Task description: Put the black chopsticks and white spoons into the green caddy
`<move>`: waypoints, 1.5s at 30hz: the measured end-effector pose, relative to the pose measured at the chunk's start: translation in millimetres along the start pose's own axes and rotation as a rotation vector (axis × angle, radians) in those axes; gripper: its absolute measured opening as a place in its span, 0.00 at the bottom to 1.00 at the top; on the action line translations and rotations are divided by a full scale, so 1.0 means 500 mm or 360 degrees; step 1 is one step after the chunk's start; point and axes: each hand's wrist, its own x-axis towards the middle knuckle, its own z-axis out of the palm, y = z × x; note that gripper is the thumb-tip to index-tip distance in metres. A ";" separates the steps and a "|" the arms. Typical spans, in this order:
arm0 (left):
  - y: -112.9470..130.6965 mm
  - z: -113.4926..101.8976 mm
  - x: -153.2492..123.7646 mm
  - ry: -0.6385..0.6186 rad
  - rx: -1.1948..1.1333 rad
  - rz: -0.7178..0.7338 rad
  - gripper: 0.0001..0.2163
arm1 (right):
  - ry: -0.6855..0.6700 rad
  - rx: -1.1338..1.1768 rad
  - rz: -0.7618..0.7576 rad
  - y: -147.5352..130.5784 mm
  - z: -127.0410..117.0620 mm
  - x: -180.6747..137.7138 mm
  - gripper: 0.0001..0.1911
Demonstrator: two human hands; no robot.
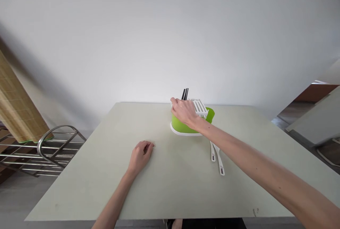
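Chopsticks rise beyond the right hand, its grip on the green holder unclear; the left hand lies curled.

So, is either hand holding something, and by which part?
The right hand is over the left end of the holder; whether it grips cannot be told. The left hand shows nothing held.

Here's the pale table, its far edge right up at a plain white wall, and the light is soft, brightest just above the table! Over to the table's left, a shiny metal rack, a straw-coloured mat tilting up there, grey floor below! Swing to the table's right: a pale panel, a brown surface beyond!
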 end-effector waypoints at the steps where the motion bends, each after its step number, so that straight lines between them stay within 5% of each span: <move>1: 0.001 0.000 0.000 -0.0002 0.0001 0.0000 0.18 | -0.0024 0.0013 -0.0003 -0.007 0.002 0.001 0.18; 14: 0.001 -0.001 -0.001 -0.0006 -0.0018 0.0011 0.17 | -0.0168 0.0319 0.0108 -0.016 0.009 -0.008 0.20; 27: 0.010 -0.005 0.004 0.0001 0.0030 -0.0007 0.18 | 0.0332 0.0920 0.0358 0.180 -0.075 -0.230 0.13; 36: 0.035 -0.001 0.035 0.0130 -0.0080 -0.0114 0.19 | -0.0043 0.0861 0.0607 0.306 0.060 -0.397 0.13; 40: 0.123 0.015 0.125 0.0383 -0.0123 0.0044 0.19 | -0.0265 0.0990 0.0727 0.325 0.154 -0.432 0.19; 45: 0.245 0.045 0.272 0.0393 0.0076 0.0255 0.20 | -0.0276 0.1056 0.0885 0.317 0.225 -0.434 0.22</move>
